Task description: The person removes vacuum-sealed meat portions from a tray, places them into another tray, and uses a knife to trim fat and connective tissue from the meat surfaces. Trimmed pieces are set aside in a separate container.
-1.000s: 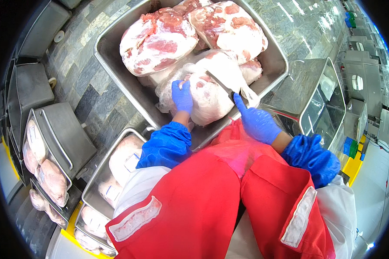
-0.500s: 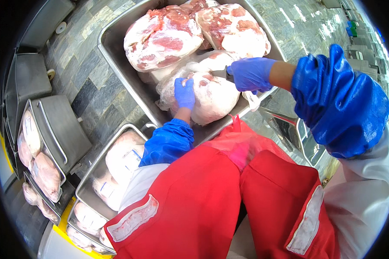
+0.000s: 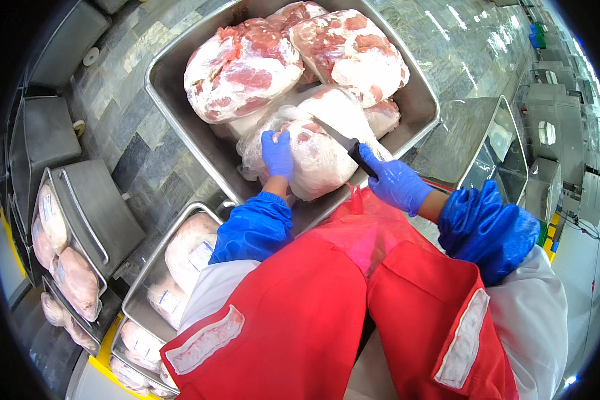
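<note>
The person's left hand (image 3: pixel 277 155), in a thin blue glove, lay on a big joint of raw meat (image 3: pixel 323 167). Its fingers were bent and pressed down, but I could not tell if they pinched the meat or just pushed on it. Crinkly clear plastic (image 3: pixel 252 150) bunched up just left of that hand.

The right hand (image 3: pixel 399 185), gloved in blue too, was closed around the black handle of a knife (image 3: pixel 340 138), with one finger stretched along it. The blade pointed up and left from this hand, over the joint. I could not tell how deep it went, if it went in at all.

The joint sat between the two hands, at the near side of a steel tub (image 3: pixel 417 110). Past the hands, deeper in the tub, were two more red-and-white cuts: one beyond the left hand (image 3: pixel 243 70), one up and left of the right hand (image 3: pixel 350 57).
</note>
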`<state>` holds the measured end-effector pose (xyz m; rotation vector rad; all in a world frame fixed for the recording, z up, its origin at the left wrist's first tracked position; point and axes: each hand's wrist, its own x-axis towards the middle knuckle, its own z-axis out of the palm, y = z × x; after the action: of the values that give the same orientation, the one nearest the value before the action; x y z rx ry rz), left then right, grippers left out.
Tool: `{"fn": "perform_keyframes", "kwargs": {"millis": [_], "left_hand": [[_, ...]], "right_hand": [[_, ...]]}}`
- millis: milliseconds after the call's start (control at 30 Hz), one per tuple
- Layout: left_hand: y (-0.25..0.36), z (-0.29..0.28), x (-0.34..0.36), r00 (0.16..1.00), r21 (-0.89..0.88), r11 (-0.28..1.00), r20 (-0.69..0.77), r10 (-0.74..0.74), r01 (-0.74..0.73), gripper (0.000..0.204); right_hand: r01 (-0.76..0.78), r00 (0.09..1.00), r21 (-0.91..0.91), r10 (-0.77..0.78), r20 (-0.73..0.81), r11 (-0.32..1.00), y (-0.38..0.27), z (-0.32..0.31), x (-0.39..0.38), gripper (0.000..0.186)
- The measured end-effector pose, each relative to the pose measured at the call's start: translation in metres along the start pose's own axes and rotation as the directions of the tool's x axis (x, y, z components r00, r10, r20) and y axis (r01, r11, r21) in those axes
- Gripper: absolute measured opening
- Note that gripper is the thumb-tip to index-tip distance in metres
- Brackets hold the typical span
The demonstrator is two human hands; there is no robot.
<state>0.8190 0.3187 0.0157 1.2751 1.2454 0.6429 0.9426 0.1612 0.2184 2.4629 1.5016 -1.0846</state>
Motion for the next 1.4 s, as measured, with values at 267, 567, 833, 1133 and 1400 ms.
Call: {"fn": "perform_keyframes", "kwargs": {"millis": [267,567,833,1133,1400], "left_hand": [[0.011,0.001,-0.004,0.999,-0.020,1.000,-0.026,0.021,-0.022,0.027],[0.003,0.000,0.003,0.999,0.022,0.999,0.031,-0.025,0.024,0.035],[0.003,-0.002,0.002,0.999,-0.020,0.999,0.021,-0.033,0.033,0.030],[0.007,0.003,0.002,0.999,-0.019,1.000,0.040,0.009,-0.008,0.026],[0.000,0.004,0.003,0.999,0.052,0.997,0.008,0.054,-0.054,0.028]], "right_hand": [[0.025,0.996,-0.228,-0.006,0.084,0.973,-0.020,-0.047,0.003,0.052],[0.441,0.895,-0.704,-0.332,0.298,0.556,-0.058,-0.117,0.080,0.007],[0.352,0.919,-0.534,-0.174,0.355,0.769,-0.044,-0.102,0.056,0.039],[0.228,0.974,-0.383,-0.209,0.090,0.895,0.018,-0.049,0.025,0.065],[0.170,0.981,-0.371,-0.191,-0.022,0.913,0.034,-0.010,0.011,0.065]]}}
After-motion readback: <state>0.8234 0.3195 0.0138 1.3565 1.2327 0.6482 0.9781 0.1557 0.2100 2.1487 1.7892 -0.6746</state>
